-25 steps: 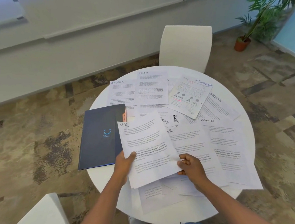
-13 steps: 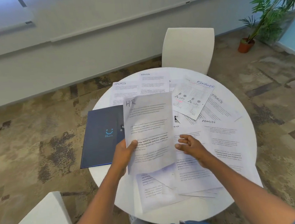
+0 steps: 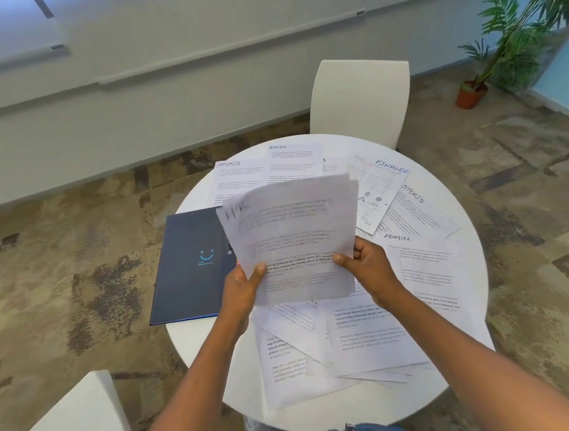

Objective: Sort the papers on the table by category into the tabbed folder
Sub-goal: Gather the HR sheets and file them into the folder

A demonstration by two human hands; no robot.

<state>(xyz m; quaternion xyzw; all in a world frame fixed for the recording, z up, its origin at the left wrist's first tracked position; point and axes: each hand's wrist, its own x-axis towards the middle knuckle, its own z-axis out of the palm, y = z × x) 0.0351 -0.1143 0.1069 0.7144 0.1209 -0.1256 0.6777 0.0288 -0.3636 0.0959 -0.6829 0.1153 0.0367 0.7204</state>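
I hold a few HR sheets (image 3: 291, 235) lifted above the round white table (image 3: 361, 404). My left hand (image 3: 243, 286) pinches their lower left edge and my right hand (image 3: 366, 263) grips the lower right edge. The dark blue folder (image 3: 191, 264) with a smile logo lies shut at the table's left, partly over the edge. Loose papers cover the table: SPORTS (image 3: 235, 178) and ADMIN (image 3: 297, 157) sheets at the back, a FINANCE sheet (image 3: 382, 193) at the right, another ADMIN sheet (image 3: 425, 265), and several overlapping sheets (image 3: 349, 343) in front.
A white chair (image 3: 359, 102) stands behind the table and another white chair (image 3: 64, 427) at the lower left. A potted plant (image 3: 472, 92) sits in the far right corner. Patterned carpet surrounds the table.
The HR sheets rose from the table and were held upright by my left hand alone. My right hand has now come back and taken their lower right edge.
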